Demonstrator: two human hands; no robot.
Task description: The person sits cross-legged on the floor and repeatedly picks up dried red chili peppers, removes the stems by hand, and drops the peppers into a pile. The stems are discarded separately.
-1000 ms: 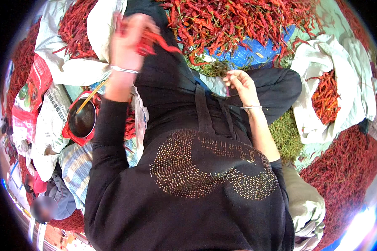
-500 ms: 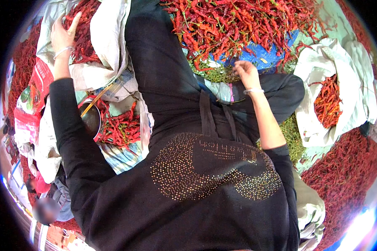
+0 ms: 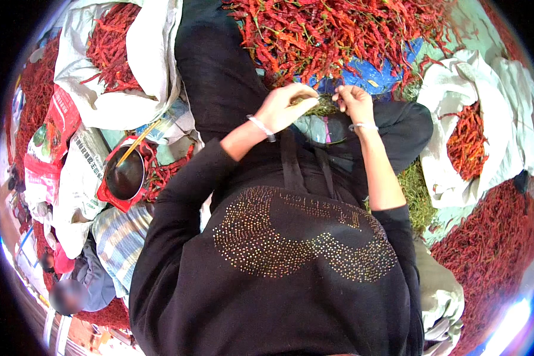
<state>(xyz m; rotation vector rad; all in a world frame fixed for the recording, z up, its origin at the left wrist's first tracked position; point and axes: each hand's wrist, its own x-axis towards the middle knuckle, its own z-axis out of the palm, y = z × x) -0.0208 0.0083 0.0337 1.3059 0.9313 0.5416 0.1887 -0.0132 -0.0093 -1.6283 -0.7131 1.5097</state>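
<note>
My left hand (image 3: 285,108) reaches over my lap with its thumb apart from the curved fingers, and I see nothing gripped in it. Close by on the right, my right hand (image 3: 356,105) is closed in a pinch. What its fingertips hold, if anything, is too small to name. Below both hands lies a small heap of green stems (image 3: 323,107). A large pile of red dried chilies (image 3: 332,29) spreads just beyond, on a blue plastic sheet (image 3: 368,77).
An open white sack (image 3: 154,53) of red chilies stands at upper left. Nearer, a dark pan (image 3: 126,175) has sticks across it. Another white sack (image 3: 445,136) stands at right, beside more green stems (image 3: 415,193). A person (image 3: 92,282) appears at far lower left.
My left hand has moved from the chilies in the left sack, rightward to my lap beside the right hand. My right hand stays in nearly the same place, still pinched.
</note>
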